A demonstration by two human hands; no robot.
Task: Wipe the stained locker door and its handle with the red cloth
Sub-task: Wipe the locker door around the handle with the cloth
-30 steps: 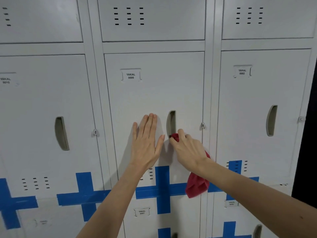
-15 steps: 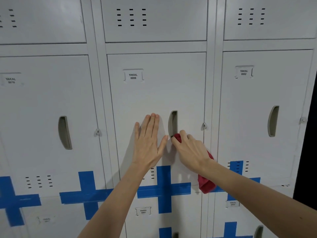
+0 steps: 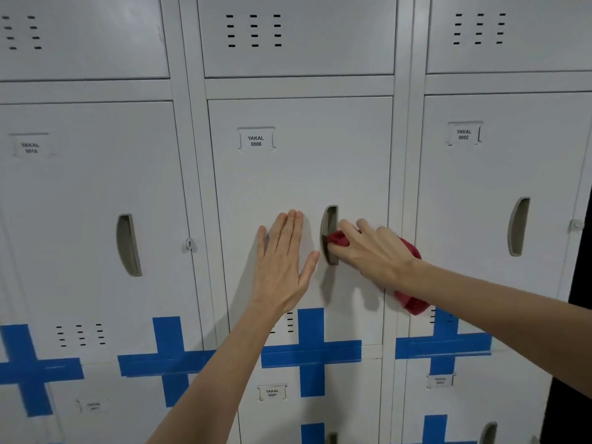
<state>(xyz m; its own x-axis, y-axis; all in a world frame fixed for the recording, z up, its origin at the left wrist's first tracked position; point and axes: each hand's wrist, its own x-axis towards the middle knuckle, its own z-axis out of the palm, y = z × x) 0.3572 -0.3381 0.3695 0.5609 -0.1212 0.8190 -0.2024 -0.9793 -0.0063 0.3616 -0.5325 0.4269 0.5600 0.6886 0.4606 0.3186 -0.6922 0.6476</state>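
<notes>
The grey locker door (image 3: 298,174) labelled YAKAL 0006 fills the middle of the view. Its recessed handle (image 3: 330,219) sits on the door's right side. My right hand (image 3: 374,251) grips the red cloth (image 3: 339,239) and presses a bunched end into the handle's lower half. The rest of the cloth hangs below my wrist. My left hand (image 3: 283,264) lies flat on the door just left of the handle, fingers together and pointing up, holding nothing. I see no clear stain on the door from here.
Neighbouring lockers stand left (image 3: 96,219) and right (image 3: 499,203), each with its own handle. Blue tape crosses (image 3: 310,350) run along the lower edge of the doors. More lockers lie above and below. A dark gap (image 3: 579,315) borders the far right.
My right hand moved up from below the handle and pushed the red cloth into the handle recess. My left hand stayed flat on the door.
</notes>
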